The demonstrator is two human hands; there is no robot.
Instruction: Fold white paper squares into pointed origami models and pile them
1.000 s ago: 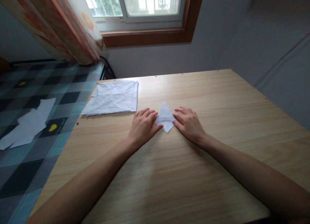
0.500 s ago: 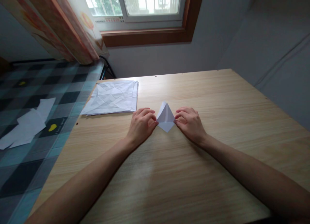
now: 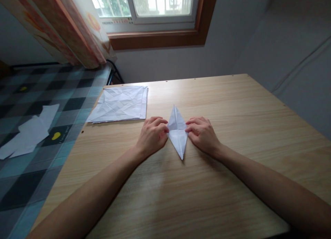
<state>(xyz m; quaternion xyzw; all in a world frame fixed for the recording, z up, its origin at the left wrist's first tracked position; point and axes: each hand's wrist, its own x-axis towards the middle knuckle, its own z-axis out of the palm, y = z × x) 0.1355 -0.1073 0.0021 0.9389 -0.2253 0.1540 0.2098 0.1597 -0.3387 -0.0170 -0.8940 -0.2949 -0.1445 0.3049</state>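
A small folded white paper piece (image 3: 178, 132), now a long diamond with points toward and away from me, lies on the wooden table (image 3: 232, 128). My left hand (image 3: 152, 135) pinches its left corner with curled fingers. My right hand (image 3: 203, 133) pinches its right corner the same way. Both hands rest on the tabletop on either side of the paper.
A stack of creased white sheets (image 3: 120, 103) lies at the table's back left corner. Left of the table is a checked blue bed cover (image 3: 31, 128) with loose white paper scraps (image 3: 31, 130). A curtain (image 3: 64, 25) and window (image 3: 144, 4) are behind.
The paper was a short kite under flat fingers; my hands pinched its side corners and it opened out into a longer diamond, its near point reaching closer to me.
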